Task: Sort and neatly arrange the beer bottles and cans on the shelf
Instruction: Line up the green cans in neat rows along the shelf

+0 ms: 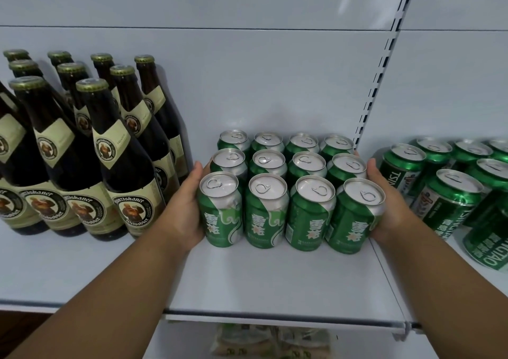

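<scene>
Pale grey metal shelving fills the view, its flat back panel rising behind the stock and a slotted upright strip running down on the right. At far left stand the dark brown glass beer bottles with gold caps and cream Franziskaner labels, upright in close rows, the front ones touching shoulder to shoulder. Just beside them the left hand lies flat against the left side of the block of green and silver beer cans with Chinese characters — fingers straight and pressed to the outer cans, thumb up along the edge. The cans stand upright in a tight grid, four across and three deep, near the middle of the shelf and set back from its front lip. The right hand presses the block's right side in the same way, palm to the front corner can, fingers stretched back along the row. Further right, past the upright strip, green Tsingtao beer cans stand in a looser cluster — one at the edge is cut off by the frame.
</scene>
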The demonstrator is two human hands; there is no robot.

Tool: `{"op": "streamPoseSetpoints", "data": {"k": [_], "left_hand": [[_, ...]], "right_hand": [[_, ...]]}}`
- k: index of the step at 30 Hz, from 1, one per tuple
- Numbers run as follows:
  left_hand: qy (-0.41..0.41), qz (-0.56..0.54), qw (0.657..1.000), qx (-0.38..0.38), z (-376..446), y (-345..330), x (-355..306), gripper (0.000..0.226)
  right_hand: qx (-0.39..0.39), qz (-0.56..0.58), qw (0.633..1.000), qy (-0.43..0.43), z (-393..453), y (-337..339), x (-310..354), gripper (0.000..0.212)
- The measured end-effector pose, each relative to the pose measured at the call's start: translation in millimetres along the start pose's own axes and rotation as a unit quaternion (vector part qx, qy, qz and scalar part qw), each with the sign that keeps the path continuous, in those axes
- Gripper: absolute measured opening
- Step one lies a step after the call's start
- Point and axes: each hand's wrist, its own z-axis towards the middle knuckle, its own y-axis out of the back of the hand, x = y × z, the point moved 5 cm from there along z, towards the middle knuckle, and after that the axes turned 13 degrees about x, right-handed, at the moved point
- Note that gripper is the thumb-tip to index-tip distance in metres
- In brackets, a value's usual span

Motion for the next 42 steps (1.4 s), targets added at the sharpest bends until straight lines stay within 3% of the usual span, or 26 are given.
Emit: {"op": "streamPoseSetpoints", "data": {"k": [6,9,12,15,17,19,20,25,31,35,38,39,42], "left_hand": [[-0.019,-0.009,1.0,0.007,0.4,-1.8,0.0,0.068],[-0.09,-0.017,0.994,-0.054,-2.7,3.8,-2.4,0.061],[-0.141,0.026,0.984,-0.109,-14.9,9.1,-8.2,0.058],[-0.139,0.114,0.979,-0.097,-31.7,8.0,-8.4,0.062],[-0.122,0.188,0.972,-0.068,-43.1,4.6,-3.3,0.058],[-0.12,0.243,0.961,-0.046,-52.6,-0.3,2.0,0.071],[-0.116,0.278,0.952,-0.044,-55.1,-3.3,3.1,0.081],[-0.101,0.426,0.897,-0.059,-55.8,-12.3,-2.4,0.092],[-0.112,0.466,0.871,-0.106,-57.2,-12.6,-3.2,0.086],[-0.119,0.491,0.855,-0.117,-58.8,-14.9,-5.8,0.089],[-0.134,0.571,0.8,-0.127,-61.7,-18.8,-17.7,0.104],[-0.162,0.616,0.762,-0.117,-62.6,-25.6,-24.6,0.105],[-0.242,0.76,0.602,-0.04,-60.1,-56.1,-39.5,0.091]], "right_hand": [[-0.017,0.0,1.0,-0.016,-1.3,-0.2,0.3,0.066],[-0.004,-0.01,1.0,0.001,-6.3,-7.3,5.8,0.055],[-0.005,-0.04,0.999,0.024,-17.0,-10.7,10.0,0.054],[-0.041,-0.11,0.992,0.045,-34.7,-6.3,8.9,0.061],[-0.061,-0.205,0.976,0.044,-46.9,-6.1,7.0,0.066],[-0.095,-0.345,0.933,0.044,-57.1,-9.2,8.9,0.046],[-0.126,-0.363,0.922,0.052,-62.2,-9.3,9.9,0.039],[-0.144,-0.505,0.846,0.092,-85.8,-21.0,9.4,0.061],[-0.144,-0.498,0.851,0.086,-85.7,-21.0,11.4,0.061],[-0.149,-0.523,0.835,0.085,-87.8,-23.7,13.3,0.067],[-0.162,-0.578,0.793,0.107,-91.1,-33.9,18.6,0.09],[-0.158,-0.603,0.771,0.127,-92.0,-39.7,21.9,0.091],[-0.126,-0.7,0.679,0.181,-91.3,-62.2,30.1,0.082]]}}
